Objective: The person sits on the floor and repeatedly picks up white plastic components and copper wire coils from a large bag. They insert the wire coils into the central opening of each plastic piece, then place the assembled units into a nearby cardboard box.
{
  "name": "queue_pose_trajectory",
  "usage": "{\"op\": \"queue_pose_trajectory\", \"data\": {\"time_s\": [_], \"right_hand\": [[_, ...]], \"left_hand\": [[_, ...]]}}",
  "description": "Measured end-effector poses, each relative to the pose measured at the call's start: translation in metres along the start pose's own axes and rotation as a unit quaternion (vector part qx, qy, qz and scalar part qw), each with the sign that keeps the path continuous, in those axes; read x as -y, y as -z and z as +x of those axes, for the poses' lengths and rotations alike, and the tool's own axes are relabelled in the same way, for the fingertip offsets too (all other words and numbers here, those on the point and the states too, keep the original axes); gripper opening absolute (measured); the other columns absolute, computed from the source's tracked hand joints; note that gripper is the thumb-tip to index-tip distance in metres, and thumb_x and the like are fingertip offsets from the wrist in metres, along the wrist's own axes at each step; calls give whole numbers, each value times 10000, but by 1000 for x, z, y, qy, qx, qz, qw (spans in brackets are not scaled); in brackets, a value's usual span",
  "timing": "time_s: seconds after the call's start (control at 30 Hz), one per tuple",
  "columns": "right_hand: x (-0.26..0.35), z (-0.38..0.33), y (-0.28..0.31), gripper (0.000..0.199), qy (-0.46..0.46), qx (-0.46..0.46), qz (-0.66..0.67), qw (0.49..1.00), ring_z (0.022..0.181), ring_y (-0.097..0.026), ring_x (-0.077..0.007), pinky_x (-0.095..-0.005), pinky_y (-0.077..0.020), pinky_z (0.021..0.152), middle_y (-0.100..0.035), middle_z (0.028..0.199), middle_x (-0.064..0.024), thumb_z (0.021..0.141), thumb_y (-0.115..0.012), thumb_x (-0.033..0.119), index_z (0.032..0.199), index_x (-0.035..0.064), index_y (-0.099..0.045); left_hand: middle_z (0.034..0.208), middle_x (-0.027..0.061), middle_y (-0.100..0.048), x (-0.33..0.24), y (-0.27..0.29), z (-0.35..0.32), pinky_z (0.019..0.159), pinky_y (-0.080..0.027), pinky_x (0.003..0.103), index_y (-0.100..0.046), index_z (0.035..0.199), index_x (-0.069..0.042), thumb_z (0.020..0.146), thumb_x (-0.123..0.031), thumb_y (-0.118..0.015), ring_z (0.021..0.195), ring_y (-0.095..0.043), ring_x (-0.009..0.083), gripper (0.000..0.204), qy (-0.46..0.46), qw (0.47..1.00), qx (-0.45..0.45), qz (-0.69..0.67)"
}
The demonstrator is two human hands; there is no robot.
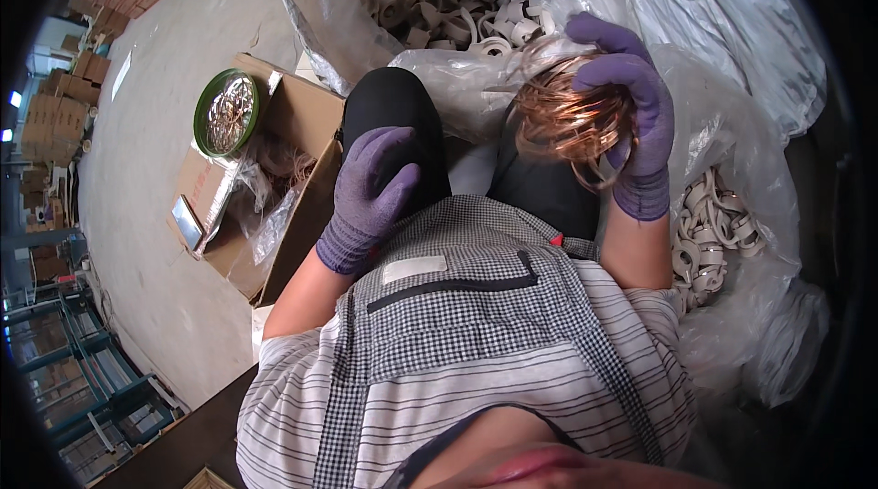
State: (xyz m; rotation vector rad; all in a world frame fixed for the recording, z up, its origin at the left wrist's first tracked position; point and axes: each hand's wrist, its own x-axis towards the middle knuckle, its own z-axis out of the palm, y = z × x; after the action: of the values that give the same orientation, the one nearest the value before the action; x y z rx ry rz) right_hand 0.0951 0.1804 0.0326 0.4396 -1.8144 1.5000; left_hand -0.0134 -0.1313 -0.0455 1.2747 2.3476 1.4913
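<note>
At 2 o'clock from the view's centre, the right hand (645, 109), knit-gloved in purple, curls its fingers around the right side of a loose bundle (567, 114) of thin, glossy, copper-coloured strands, which lies at about 6 o'clock from the fingertips. Near 10 o'clock the gloved left hand (375, 182) holds nothing, thumb parted from its fingers, over smooth black trousers (393, 96); at 12 o'clock, matte pale curved pieces (430, 9) fill a crinkled clear plastic bag (448, 77).

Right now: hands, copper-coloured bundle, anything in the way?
Right hand: grip closed on copper-coloured bundle. Left hand loosely open by left thigh, nothing visible in it. Nearby clutter: plastic bag of pale rings.
</note>
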Motion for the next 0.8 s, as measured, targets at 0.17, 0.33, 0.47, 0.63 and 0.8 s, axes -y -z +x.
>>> {"op": "queue_pose_trajectory", "data": {"time_s": [0.17, 0.33, 0.47, 0.63, 0.8], "right_hand": [[-9, -6, -5, 295, -68, -40, 76, 994, 975, -619, -129, -282, -514, 922, -628, 1290, -196, 972, -681, 202, 1158, -19, -621], [-18, -13, -21, 270, -127, -55, 247, 959, 1098, -657, -202, -334, -577, 933, -653, 1236, -171, 1001, -669, 205, 1157, -10, -619], [-9, -23, -27, 172, -218, -111, 228, 942, 1096, -673, -215, -356, -573, 971, -692, 1153, -129, 1012, -645, 131, 1143, 20, -633], [-9, -32, -34, 319, -230, -132, 171, 949, 1101, -651, -172, -313, -537, 988, -668, 1201, -118, 1010, -641, 224, 1229, -5, -607], [-2, -28, -35, 408, -148, -64, 50, 986, 1087, -618, -156, -287, -497, 1004, -646, 1178, -116, 1016, -585, 265, 1263, -60, -575]], "left_hand": [[1256, 188, -659, 8, -2, 4, 1051, -479, 408, -650, 1284, -3, 889, -152, -731, 1201, -623, 341, 430, -17, 1000, -13, -10], [1244, 185, -665, 1, -4, 7, 1040, -486, 409, -653, 1279, 0, 888, -146, -732, 1187, -626, 340, 425, -13, 999, 22, -24], [1244, 188, -664, -4, -6, 6, 1041, -486, 408, -655, 1276, 0, 887, -150, -732, 1178, -630, 342, 424, -5, 999, 42, -9], [1368, 176, -598, -12, -13, 16, 1091, -452, 422, -592, 1373, -7, 845, -289, -814, 1278, -570, 337, 638, -55, 995, 42, -69], [1396, 167, -581, -43, -29, 50, 1124, -425, 437, -582, 1394, -22, 771, -399, -881, 1321, -532, 334, 788, -121, 970, 125, -172]]}}
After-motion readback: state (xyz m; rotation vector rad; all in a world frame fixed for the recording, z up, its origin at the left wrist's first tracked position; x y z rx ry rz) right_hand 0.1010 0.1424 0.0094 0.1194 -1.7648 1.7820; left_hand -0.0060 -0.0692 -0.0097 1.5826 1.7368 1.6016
